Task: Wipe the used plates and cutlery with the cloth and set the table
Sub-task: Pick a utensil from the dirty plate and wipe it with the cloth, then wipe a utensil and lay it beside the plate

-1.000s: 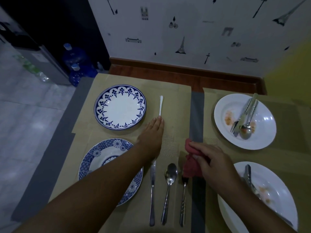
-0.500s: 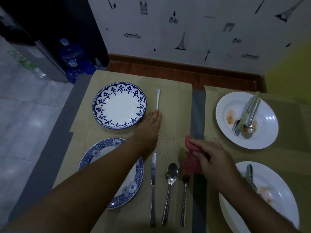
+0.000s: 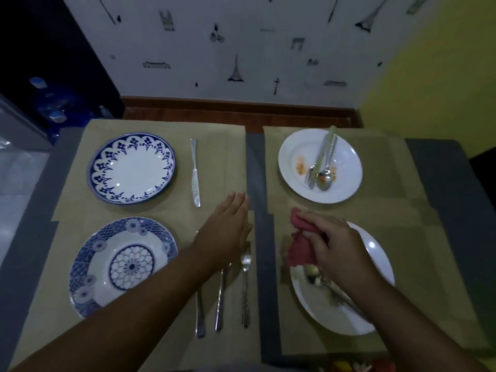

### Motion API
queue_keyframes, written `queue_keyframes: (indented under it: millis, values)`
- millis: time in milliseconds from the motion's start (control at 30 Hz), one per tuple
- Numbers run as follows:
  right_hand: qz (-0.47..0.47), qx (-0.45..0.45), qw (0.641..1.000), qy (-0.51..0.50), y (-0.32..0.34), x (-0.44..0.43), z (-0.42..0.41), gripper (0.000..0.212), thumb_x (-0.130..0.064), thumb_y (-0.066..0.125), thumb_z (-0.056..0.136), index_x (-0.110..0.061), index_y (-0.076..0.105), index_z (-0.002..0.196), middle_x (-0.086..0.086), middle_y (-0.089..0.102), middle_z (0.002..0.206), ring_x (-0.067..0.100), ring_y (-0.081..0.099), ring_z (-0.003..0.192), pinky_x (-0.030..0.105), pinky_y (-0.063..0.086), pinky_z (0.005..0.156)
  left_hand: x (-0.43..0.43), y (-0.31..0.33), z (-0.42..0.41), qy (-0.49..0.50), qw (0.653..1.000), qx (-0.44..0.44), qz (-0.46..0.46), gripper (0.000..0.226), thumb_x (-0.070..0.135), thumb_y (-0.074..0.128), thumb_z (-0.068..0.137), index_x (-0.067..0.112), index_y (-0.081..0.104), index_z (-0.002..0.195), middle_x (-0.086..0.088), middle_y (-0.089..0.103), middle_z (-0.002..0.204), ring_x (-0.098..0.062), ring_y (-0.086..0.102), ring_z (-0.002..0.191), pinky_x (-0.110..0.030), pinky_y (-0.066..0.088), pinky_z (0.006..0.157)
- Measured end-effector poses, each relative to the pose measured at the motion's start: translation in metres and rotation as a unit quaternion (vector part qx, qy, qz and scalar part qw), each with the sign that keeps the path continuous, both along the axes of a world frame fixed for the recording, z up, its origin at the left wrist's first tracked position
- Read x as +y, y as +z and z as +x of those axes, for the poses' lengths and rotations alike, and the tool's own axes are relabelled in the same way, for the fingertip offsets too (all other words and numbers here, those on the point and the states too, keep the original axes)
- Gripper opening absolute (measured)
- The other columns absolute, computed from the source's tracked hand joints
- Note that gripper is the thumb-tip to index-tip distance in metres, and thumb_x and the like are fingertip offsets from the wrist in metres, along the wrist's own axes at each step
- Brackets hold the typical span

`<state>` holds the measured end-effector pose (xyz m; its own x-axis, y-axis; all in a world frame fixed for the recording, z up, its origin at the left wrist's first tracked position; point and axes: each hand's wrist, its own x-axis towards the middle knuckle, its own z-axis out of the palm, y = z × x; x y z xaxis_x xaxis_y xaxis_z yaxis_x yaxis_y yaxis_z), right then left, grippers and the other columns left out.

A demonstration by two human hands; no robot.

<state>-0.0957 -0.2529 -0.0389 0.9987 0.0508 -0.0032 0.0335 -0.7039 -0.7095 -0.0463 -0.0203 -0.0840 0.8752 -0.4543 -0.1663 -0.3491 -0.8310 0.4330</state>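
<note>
Two blue-patterned plates, far and near, lie clean to the left of the left hand, whose fingers are straight and pressed together above the placemat. One table knife lies just left of those fingertips. A second knife, spoon and fork lie behind them. The right hand pinches the red cloth over the near white plate. The stained far white plate and its cutlery lie beyond these fingers. About half appears done.
</note>
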Motion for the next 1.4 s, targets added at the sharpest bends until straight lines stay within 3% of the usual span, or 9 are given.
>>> queue_keyframes:
  millis: [200,367,567,667,767,900,1033,1267,1400]
  values:
    - [-0.028,0.016,0.998,-0.054,0.002,-0.055,-0.043,0.042,-0.001,0.063,0.088,-0.027,0.068,0.12,-0.018,0.066,0.115,-0.012,0.052,0.107,0.003,0.036,0.093,-0.066,0.008,-0.047,-0.022,0.998,0.034,-0.047,0.061,0.036,0.039,0.106,0.016,0.015,0.159,-0.001,0.012,0.168,-0.015,0.005,0.154,-0.025,-0.002,0.118]
    - [-0.042,0.025,0.994,-0.096,-0.008,-0.095,-0.077,0.044,-0.002,0.065,0.085,-0.027,0.067,0.121,-0.013,0.067,0.114,0.007,0.056,0.107,0.028,0.047,0.095,-0.104,0.003,-0.075,-0.039,0.997,0.017,-0.061,0.052,0.037,0.048,0.103,0.018,0.04,0.151,-0.001,0.041,0.157,-0.015,0.033,0.145,-0.025,0.016,0.118]
    - [-0.038,0.045,0.993,-0.107,-0.018,-0.12,-0.104,0.044,-0.004,0.065,0.087,-0.028,0.065,0.124,-0.012,0.066,0.114,0.01,0.054,0.107,0.029,0.048,0.094,-0.136,-0.003,-0.09,-0.011,0.999,0.006,-0.047,0.03,0.034,0.055,0.099,0.022,0.065,0.124,0.002,0.065,0.125,-0.014,0.055,0.112,-0.03,0.047,0.098]
    - [-0.031,0.057,0.992,-0.112,-0.021,-0.127,-0.112,0.045,-0.005,0.065,0.086,-0.03,0.065,0.124,-0.009,0.067,0.111,0.008,0.053,0.104,0.025,0.047,0.092,-0.151,-0.005,-0.104,0.035,0.995,0.068,-0.062,0.024,0.033,0.061,0.097,0.021,0.07,0.115,0.004,0.068,0.113,-0.013,0.061,0.103,-0.031,0.053,0.093]
    - [-0.028,0.062,0.992,-0.109,-0.022,-0.131,-0.116,0.044,-0.005,0.065,0.086,-0.03,0.066,0.123,-0.011,0.066,0.11,0.006,0.052,0.103,0.019,0.043,0.089,-0.164,-0.008,-0.119,0.046,0.985,0.143,-0.079,0.023,0.03,0.06,0.098,0.019,0.071,0.115,0.002,0.072,0.108,-0.012,0.067,0.096,-0.025,0.054,0.084]
    - [-0.018,0.061,0.993,-0.103,-0.023,-0.136,-0.118,0.042,-0.006,0.066,0.086,-0.028,0.067,0.122,-0.009,0.067,0.112,0.008,0.054,0.104,0.024,0.047,0.093,-0.181,-0.009,-0.134,-0.01,0.981,0.174,-0.086,0.025,0.03,0.055,0.1,0.021,0.071,0.117,0.0,0.075,0.107,-0.011,0.069,0.092,-0.028,0.057,0.084]
    - [-0.026,0.063,0.994,-0.086,-0.022,-0.14,-0.118,0.042,-0.008,0.067,0.087,-0.028,0.066,0.123,-0.011,0.066,0.114,0.01,0.053,0.106,0.022,0.045,0.091,-0.193,-0.01,-0.135,0.0,0.983,0.161,-0.084,0.027,0.031,0.056,0.099,0.021,0.072,0.119,0.0,0.076,0.107,-0.011,0.071,0.089,-0.034,0.058,0.085]
    - [-0.017,0.069,0.995,-0.062,-0.019,-0.143,-0.116,0.04,-0.009,0.065,0.088,-0.027,0.066,0.124,-0.014,0.065,0.116,0.011,0.052,0.106,0.022,0.042,0.091,-0.205,-0.011,-0.137,0.036,0.986,0.158,-0.048,0.028,0.034,0.054,0.1,0.014,0.074,0.101,-0.003,0.075,0.091,-0.013,0.067,0.079,-0.027,0.054,0.078]
    - [-0.002,0.074,0.996,-0.051,-0.019,-0.144,-0.113,0.038,-0.009,0.064,0.089,-0.027,0.066,0.123,-0.011,0.066,0.117,0.009,0.052,0.108,0.023,0.043,0.093,-0.199,-0.008,-0.142,0.055,0.986,0.158,-0.007,0.027,0.041,0.06,0.096,0.018,0.071,0.107,0.0,0.073,0.097,-0.013,0.066,0.084,-0.031,0.057,0.085]
